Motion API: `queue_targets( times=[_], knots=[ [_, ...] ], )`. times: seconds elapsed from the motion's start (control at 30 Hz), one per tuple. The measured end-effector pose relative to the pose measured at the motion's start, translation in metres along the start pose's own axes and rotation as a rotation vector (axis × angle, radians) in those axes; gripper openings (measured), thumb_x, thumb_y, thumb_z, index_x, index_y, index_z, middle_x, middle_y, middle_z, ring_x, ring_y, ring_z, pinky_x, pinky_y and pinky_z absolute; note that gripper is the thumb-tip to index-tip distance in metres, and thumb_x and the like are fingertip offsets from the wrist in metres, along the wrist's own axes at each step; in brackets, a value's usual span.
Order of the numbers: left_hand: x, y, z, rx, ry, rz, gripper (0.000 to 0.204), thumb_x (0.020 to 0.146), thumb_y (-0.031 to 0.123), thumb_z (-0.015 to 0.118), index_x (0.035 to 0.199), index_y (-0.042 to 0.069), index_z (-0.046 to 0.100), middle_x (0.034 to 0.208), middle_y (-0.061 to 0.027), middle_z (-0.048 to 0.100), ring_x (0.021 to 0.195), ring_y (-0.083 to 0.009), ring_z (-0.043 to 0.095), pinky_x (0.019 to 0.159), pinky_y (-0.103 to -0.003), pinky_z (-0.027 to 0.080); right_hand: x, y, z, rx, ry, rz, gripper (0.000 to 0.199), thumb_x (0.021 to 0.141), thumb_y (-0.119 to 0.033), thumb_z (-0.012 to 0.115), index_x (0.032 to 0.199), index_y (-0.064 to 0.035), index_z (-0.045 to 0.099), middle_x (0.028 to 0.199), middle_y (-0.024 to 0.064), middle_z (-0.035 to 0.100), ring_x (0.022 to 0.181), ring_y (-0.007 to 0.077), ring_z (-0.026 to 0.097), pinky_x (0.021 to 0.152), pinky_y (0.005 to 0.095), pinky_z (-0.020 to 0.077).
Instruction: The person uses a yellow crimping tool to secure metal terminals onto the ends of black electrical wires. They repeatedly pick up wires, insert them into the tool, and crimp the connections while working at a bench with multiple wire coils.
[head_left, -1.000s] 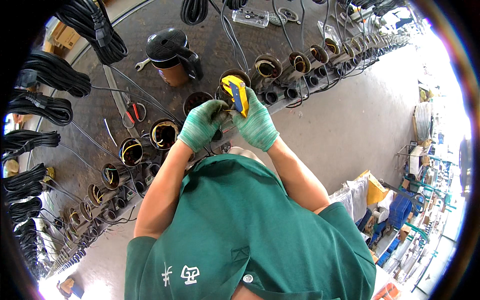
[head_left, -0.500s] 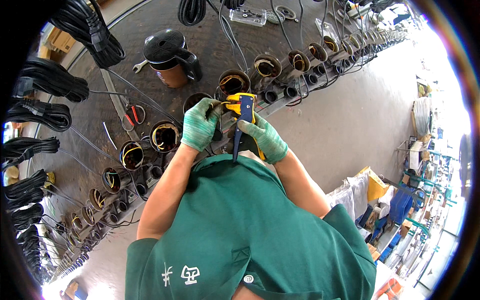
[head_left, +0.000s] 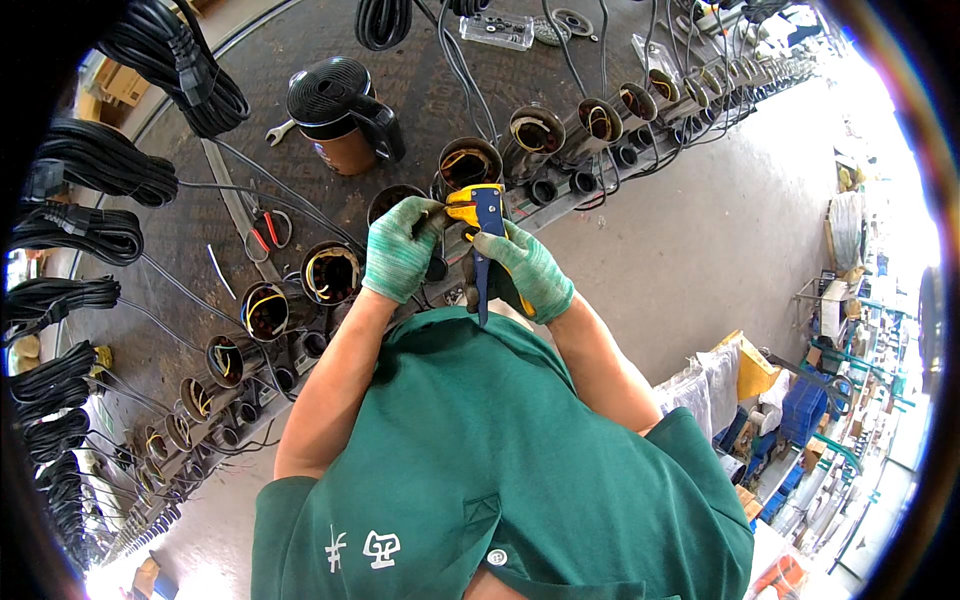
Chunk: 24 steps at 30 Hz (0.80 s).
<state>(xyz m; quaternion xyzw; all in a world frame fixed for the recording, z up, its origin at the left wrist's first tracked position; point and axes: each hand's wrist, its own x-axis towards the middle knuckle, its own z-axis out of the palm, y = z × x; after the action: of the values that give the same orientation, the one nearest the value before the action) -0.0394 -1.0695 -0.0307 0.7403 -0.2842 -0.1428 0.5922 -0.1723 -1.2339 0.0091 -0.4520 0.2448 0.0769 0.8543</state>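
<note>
Head view: the right hand (head_left: 525, 272) in a green knit glove is closed around the blue handles of a yellow-and-blue wire-stripping tool (head_left: 481, 218), its head pointing far. The gloved left hand (head_left: 400, 250) pinches a dark cable end (head_left: 432, 222) at the tool's head, left of it. Half a second earlier the tool sat slightly lower and nearer; a second earlier it was held more upright. A row of open metal cans (head_left: 330, 272) lies beyond.

A clear plastic box (head_left: 497, 29) lies flat at the bench's far edge. Brown cartons (head_left: 112, 85) stand at the upper left. At the lower right sit blue crates (head_left: 805, 408) and a yellow bag (head_left: 752, 370).
</note>
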Motion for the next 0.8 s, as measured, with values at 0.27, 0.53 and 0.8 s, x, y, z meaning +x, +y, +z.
queue_targets(
  times=[0.27, 0.53, 0.8],
  knots=[
    [0.001, 0.006, 0.0, 0.093, 0.023, 0.064, 0.011, 0.097, 0.002, 0.071, 0.108, 0.0, 0.071, 0.092, -0.0069, 0.072, 0.082, -0.0118, 0.064, 0.077, -0.03, 0.055, -0.008, 0.007, 0.002, 0.377, 0.041, -0.019, 0.044, 0.097, -0.025, 0.067, 0.136, -0.0082, 0.053, 0.103, 0.0155, 0.069, 0.088, 0.0294, 0.072, 0.082, 0.0453, 0.0623],
    [-0.002, 0.008, -0.009, -0.049, -0.003, -0.093, 0.012, 0.1, 0.004, 0.069, 0.111, 0.001, 0.072, 0.093, -0.0058, 0.074, 0.083, -0.0118, 0.066, 0.077, -0.029, 0.055, 0.003, 0.004, -0.015, -0.026, 0.099, -0.215, 0.042, 0.094, -0.017, 0.071, 0.131, -0.0032, 0.059, 0.106, 0.0066, 0.069, 0.093, 0.0193, 0.07, 0.09, 0.0384, 0.059],
    [-0.011, 0.0, -0.019, 0.016, -0.021, -0.054, 0.018, 0.101, 0.006, 0.069, 0.118, 0.002, 0.074, 0.101, -0.0062, 0.078, 0.087, -0.0106, 0.069, 0.079, -0.028, 0.057, 0.023, 0.01, -0.006, -0.157, 0.056, -0.244, 0.05, 0.096, -0.003, 0.07, 0.144, -0.0048, 0.055, 0.111, -0.0029, 0.064, 0.1, 0.007, 0.058, 0.095, 0.0272, 0.0499]
  ],
)
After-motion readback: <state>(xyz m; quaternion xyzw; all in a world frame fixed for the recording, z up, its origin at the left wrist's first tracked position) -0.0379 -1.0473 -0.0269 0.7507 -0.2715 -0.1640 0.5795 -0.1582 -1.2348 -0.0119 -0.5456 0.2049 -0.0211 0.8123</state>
